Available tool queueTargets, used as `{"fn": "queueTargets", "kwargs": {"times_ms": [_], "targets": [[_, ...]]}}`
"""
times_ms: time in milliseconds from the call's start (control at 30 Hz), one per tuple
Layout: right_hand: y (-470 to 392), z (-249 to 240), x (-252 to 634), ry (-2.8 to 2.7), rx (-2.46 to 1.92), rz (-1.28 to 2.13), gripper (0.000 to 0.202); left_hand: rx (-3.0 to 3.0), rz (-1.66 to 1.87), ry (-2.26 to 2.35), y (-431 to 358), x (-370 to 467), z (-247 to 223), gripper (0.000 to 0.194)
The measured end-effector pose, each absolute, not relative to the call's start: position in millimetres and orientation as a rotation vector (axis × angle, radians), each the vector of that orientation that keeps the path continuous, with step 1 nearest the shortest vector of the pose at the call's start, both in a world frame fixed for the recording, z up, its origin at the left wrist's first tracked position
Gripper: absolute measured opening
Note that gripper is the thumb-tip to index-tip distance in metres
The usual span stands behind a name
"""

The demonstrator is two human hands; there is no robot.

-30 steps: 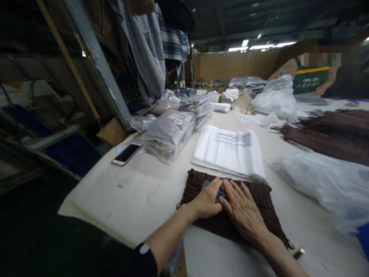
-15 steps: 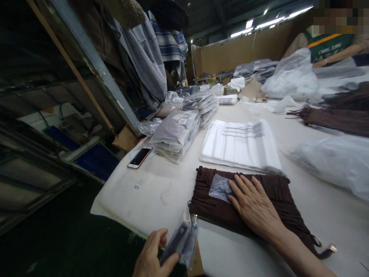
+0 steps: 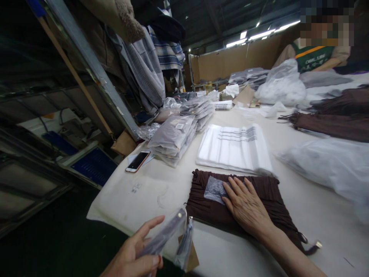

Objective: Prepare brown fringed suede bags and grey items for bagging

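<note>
Across the near part of the table lies a brown gathered fabric bag [image 3: 213, 213] with a drawstring and a metal end at its right. A small crinkled plastic packet [image 3: 213, 189] rests on it. My right hand [image 3: 249, 209] lies on the bag with its fingers spread, touching the packet's right edge. At the table's front edge, my left hand [image 3: 138, 250] holds a dark strap in clear plastic [image 3: 165, 234] between thumb and fingers. Beside it a plastic-wrapped tassel [image 3: 185, 244] and a brown card [image 3: 193, 257] hang from the bag's left corner.
Folded white cloths [image 3: 233, 150] lie beyond the bag. Left are bagged packages [image 3: 173, 134] and a phone [image 3: 137, 161]. Right are a plastic bag [image 3: 325, 165] and brown fringed items [image 3: 334, 125]. A person in a green apron [image 3: 314, 57] stands at the far right.
My left hand has moved left and raised the wrapped strap, separating it from the tassel. The brown card shows more. My right hand stays on the bag; the view has shifted slightly.
</note>
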State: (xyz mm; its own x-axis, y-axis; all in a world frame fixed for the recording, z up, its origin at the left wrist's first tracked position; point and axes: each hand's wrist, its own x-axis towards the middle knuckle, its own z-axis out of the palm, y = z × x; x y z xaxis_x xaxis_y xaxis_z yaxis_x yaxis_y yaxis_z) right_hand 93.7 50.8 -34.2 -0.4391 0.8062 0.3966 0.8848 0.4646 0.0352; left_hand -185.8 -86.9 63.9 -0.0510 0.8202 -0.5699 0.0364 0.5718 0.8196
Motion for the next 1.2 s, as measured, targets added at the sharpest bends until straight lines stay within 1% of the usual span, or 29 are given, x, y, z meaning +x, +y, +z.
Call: {"fn": "queueTargets", "kwargs": {"times_ms": [100, 133, 200, 267, 300, 400, 500, 600, 667, 733, 767, 833, 967, 1000, 1033, 1067, 1200], "targets": [[50, -32, 93, -2.397, -1.436, -0.304, 0.041, 0.846, 0.754, 1.351, -57, -153, 90, 0.048], [50, -32, 94, -2.397, -1.430, -0.292, 0.041, 0.893, 0.754, 1.297, -45, -142, 94, 0.045], [51, -34, 95, -2.387, -1.411, -0.258, 0.041, 1.020, 0.752, 1.203, -18, -120, 93, 0.050], [53, -38, 98, -2.356, -1.371, -0.197, 0.042, 1.199, 0.715, 1.197, 10, -102, 79, 0.058], [55, -40, 100, -2.326, -1.345, -0.155, 0.044, 1.318, 0.666, 1.229, 23, -94, 69, 0.060], [58, -42, 110, -2.217, -1.298, -0.052, 0.056, 1.715, 0.583, 1.337, 50, -80, 32, 0.046], [56, -31, 118, -2.056, -1.306, 0.014, 0.070, 1.834, 0.569, 1.350, 60, -74, 8, 0.040], [51, -17, 115, -2.103, -1.172, -0.061, 0.069, 1.859, 0.587, 1.325, 60, -75, 8, 0.037], [48, -15, 108, -2.296, -1.076, -0.132, 0.058, 1.840, 0.633, 1.328, 57, -83, 15, 0.034], [46, -20, 100, -2.442, -1.074, -0.144, 0.044, 1.792, 0.709, 1.412, 49, -98, 23, 0.031], [46, -25, 98, -2.482, -1.094, -0.138, 0.042, 1.757, 0.749, 1.489, 43, -107, 25, 0.030], [46, -34, 95, -2.535, -1.121, -0.111, 0.052, 1.668, 0.804, 1.683, 24, -126, 23, 0.027], [46, -41, 97, -2.667, -1.083, 0.014, 0.096, 1.497, 0.720, 1.941, -27, -146, 1, 0.016], [45, -40, 97, -2.685, -1.079, 0.029, 0.104, 1.478, 0.675, 1.977, -37, -145, -6, 0.015], [43, -40, 96, -2.694, -1.076, 0.023, 0.107, 1.480, 0.635, 2.009, -45, -141, -12, 0.014], [42, -39, 95, -2.689, -1.078, 0.001, 0.106, 1.495, 0.602, 2.045, -50, -136, -16, 0.014], [37, -42, 92, -2.618, -1.072, -0.096, 0.088, 1.512, 0.598, 2.167, -46, -115, -24, 0.010]]}}
